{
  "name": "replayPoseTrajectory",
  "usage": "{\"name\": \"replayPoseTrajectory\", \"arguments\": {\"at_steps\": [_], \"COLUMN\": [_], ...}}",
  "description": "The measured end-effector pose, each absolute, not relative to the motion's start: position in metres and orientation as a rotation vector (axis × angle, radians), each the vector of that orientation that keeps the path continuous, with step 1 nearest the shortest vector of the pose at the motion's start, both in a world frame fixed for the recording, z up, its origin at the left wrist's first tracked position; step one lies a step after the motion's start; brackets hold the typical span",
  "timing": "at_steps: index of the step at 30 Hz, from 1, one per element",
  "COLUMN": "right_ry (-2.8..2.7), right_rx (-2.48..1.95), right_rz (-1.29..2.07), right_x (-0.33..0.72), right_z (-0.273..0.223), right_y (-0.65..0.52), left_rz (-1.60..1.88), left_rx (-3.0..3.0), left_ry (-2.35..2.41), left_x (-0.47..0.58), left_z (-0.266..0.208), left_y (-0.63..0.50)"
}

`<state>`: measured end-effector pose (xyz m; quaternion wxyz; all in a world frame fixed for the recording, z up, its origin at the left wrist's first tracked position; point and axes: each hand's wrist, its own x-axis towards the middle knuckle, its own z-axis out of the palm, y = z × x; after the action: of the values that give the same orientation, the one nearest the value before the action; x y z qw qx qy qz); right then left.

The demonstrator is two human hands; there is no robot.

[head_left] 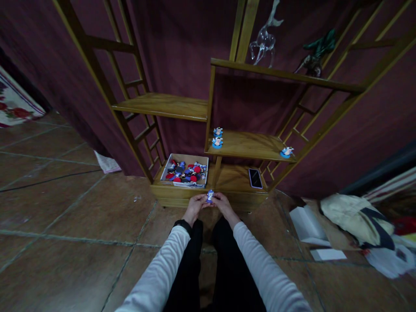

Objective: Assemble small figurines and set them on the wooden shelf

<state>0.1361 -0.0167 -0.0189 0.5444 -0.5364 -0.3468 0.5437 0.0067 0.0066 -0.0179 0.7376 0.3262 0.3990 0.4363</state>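
Observation:
Between my two hands, just in front of the shelf's base, is a small purple and white figurine (210,196), held upright. My left hand (196,205) has its fingers closed on the figurine's left side. From the other side my right hand (224,203) pinches it too. Behind my left hand, an open cardboard box (190,184) on the bottom shelf holds many small red, purple and dark figurines. On the middle shelf (250,145), two blue and white figurines (217,142) stand at the left end. A similar blue figurine (287,151) stands at its right end.
A dark-screened phone (255,178) lies on the bottom shelf at right. Higher up stand a clear glass deer (264,41) and a green and brown ornament (316,54). On the floor at right are a white box (308,225), a beige bag (355,221) and a plastic bag (391,258).

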Motion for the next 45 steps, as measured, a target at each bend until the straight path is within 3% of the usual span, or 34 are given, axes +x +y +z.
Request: {"name": "replayPoseTrajectory", "arguments": {"at_steps": [28, 39, 45], "right_ry": [-0.983, -1.085, -1.223], "right_rx": [-1.219, -1.305, -1.422], "right_rz": [1.229, 1.049, 0.776], "right_x": [0.135, 0.130, 0.131], "right_z": [-0.004, -0.020, -0.017], "right_y": [-0.024, -0.022, -0.025], "left_rz": [1.012, 1.062, 1.102], "left_rx": [0.639, 0.704, 0.729], "left_ry": [0.897, 0.901, 0.927], "left_x": [0.002, 0.006, 0.007], "left_z": [-0.019, -0.014, -0.012], "left_y": [0.009, 0.006, 0.005]}}
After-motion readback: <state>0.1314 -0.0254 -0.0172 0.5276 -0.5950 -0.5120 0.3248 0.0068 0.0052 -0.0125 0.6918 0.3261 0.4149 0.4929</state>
